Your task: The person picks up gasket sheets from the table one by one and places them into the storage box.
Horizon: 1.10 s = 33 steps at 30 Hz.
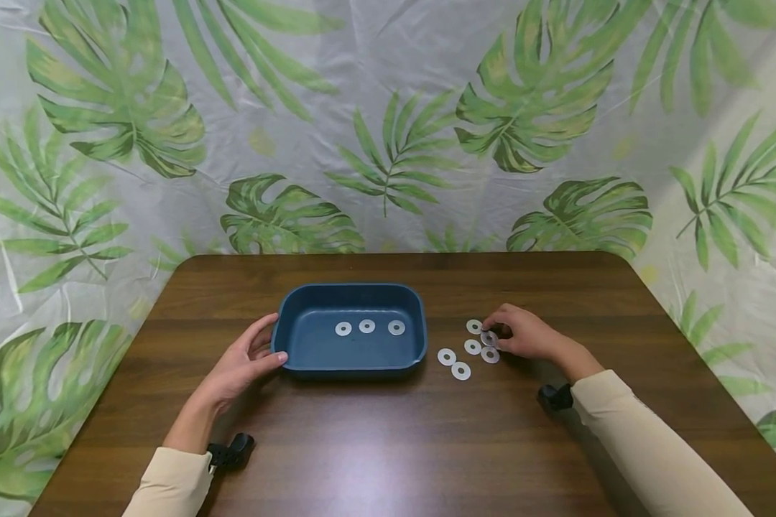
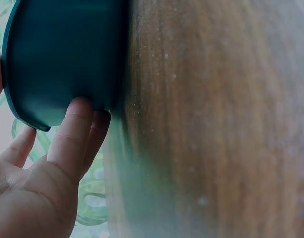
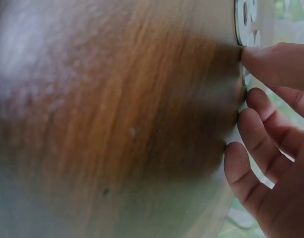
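Note:
A blue rectangular tray (image 1: 352, 287) stands on the table with three flat metal washers (image 1: 366, 327) lying inside. My left hand (image 1: 242, 362) holds the tray's left end, the thumb over the rim near the front corner. In the left wrist view, fingertips touch the tray's outer wall (image 2: 67, 54). To the right of the tray, my right hand (image 1: 527, 334) has thumb and index finger at the edges of one washer (image 1: 488, 339), pinching it at table level. Several loose washers (image 1: 461, 370) lie close around it. In the right wrist view, the thumb partly hides the washer.
Under everything is a brown wooden table (image 1: 375, 445). Behind it hangs a leaf-patterned cloth (image 1: 388, 143). Black wrist devices sit at the left cuff (image 1: 233, 451) and the right cuff (image 1: 556, 396).

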{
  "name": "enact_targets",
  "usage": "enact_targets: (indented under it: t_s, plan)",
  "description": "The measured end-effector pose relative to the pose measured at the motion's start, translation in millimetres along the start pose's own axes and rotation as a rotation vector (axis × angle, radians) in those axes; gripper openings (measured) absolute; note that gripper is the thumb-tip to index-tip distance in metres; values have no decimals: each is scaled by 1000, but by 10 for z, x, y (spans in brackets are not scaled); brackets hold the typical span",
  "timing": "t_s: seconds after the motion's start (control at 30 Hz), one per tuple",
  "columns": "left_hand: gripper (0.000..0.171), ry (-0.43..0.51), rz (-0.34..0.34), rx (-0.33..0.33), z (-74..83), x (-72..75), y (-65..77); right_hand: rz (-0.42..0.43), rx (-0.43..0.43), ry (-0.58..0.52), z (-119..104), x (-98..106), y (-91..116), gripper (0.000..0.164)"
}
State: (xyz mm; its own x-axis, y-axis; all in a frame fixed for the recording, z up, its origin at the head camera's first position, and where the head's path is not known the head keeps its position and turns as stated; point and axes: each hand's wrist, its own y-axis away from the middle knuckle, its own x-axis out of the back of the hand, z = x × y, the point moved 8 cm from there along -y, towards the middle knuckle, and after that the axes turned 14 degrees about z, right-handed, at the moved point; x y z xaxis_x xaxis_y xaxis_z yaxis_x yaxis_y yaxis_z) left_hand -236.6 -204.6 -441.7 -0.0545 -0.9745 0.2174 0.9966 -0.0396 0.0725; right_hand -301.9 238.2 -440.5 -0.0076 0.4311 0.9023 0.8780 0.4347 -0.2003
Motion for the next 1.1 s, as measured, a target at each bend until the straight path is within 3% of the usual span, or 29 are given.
enact_targets:
  t_s: [0.6,1.1]
  plan:
    - [76,-1,2,-7,8,22,8,-4,-30,44,-32,-8,-36,23]
    - [76,7,0,1,11,-5,1,-42,-42,-72,-4,-52,37,35]
